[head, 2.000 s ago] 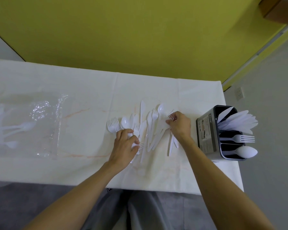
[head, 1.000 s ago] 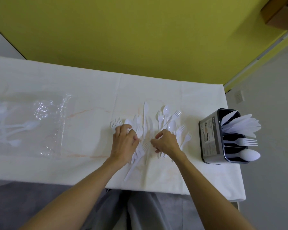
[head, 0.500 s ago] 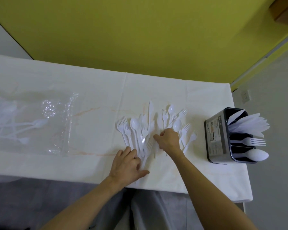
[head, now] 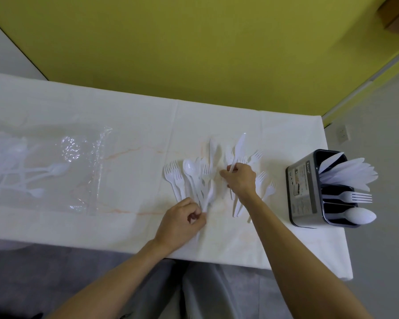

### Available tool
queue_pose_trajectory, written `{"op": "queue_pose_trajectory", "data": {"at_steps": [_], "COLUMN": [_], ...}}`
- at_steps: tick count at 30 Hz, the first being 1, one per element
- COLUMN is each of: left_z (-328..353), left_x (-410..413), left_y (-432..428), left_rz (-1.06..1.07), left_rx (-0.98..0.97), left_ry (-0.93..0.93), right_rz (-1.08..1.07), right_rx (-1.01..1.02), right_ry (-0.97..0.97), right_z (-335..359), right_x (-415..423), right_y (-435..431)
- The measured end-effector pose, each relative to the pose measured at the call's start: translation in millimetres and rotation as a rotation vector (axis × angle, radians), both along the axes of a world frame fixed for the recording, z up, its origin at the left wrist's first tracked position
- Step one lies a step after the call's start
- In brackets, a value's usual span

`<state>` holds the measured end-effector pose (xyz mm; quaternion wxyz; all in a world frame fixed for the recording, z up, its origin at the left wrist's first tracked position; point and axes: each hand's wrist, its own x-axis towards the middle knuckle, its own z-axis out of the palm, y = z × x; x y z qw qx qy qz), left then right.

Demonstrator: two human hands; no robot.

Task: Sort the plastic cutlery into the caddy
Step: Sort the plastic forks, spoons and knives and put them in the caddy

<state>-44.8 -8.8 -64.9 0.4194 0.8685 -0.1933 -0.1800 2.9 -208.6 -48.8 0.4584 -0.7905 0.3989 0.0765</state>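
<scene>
A: Over the long bench (head: 129, 229) now, draped in a white cloth with faint orange marbling, and the scatter of white plastic forks, spoons and knives (head: 200, 178) lies fanned out near the middle of it, handles towards the person.

B: And both hands are right in it. The right hand (head: 241, 179) is curled shut over the right side of the pile, and a white plastic knife (head: 238, 150) stands up out of its fingers, blade pointing away towards the yellow wall (head: 194, 47).

A: Pinched, that one. The left hand (head: 182, 221)?

B: Closed in a loose fist at the near end of the handles, thumb and fingers drawn together where a few white stems meet. It looks to be nipping them, though which piece exactly I cannot tell.

A: A round-bowled white spoon (head: 189, 168) lies just beyond it, with a few white forks (head: 173, 174) beside it on the left.

B: And over at the right end of the bench, the grey and black three-compartment caddy (head: 305, 189), well apart from the pile. Knives in the far compartment, one fork in the middle, one spoon in the near one.

A: Far left, a crinkled clear plastic bag (head: 55, 171) lies flat with more white cutlery inside.
</scene>
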Motion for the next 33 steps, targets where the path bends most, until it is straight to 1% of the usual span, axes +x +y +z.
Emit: {"op": "queue_pose_trajectory", "data": {"at_steps": [2,5,7,10,12,16,18,20,24,27,30,33], "left_z": [1,-2,-6,-9,-9,-11,-15,-19,-21,-20,-18,-14], "left_x": [8,26,38,47,47,40,40,41,44,46,49,51], "left_y": [2,4,5,2,-4,-17,-16,-13,-3,2,-1,-9], "left_rz": [0.12,0.303,0.351,0.33,0.277,-0.059,-0.133,-0.132,-0.108,-0.046,-0.006,0.024], "left_rx": [0.026,0.125,0.199,0.269,0.279,0.318,0.361,0.381,0.358,0.351,0.393,0.412], "left_ry": [-0.019,-0.024,0.001,0.016,-0.047,-0.277,-0.364,-0.412,-0.44,-0.448,-0.483,-0.46], "right_rz": [0.028,0.095,0.119,0.136,0.149,0.173,0.17,0.168,0.111,0.065,0.051,0.063], "right_rx": [-0.004,-0.037,-0.051,-0.066,-0.077,-0.096,-0.091,-0.086,-0.058,0.019,0.09,0.12], "right_ry": [0.002,0.026,0.044,0.069,0.087,0.118,0.133,0.145,0.131,0.121,0.132,0.139], "right_z": [-1,-6,-12,-18,-19,-15,-12,-9,-7,-5,-3,-6], "right_x": [5,12,14,11,10,8,3,-2,-13,-21,-27,-29], "right_y": [5,13,17,21,22,19,14,6,-4,-5,0,9]}}
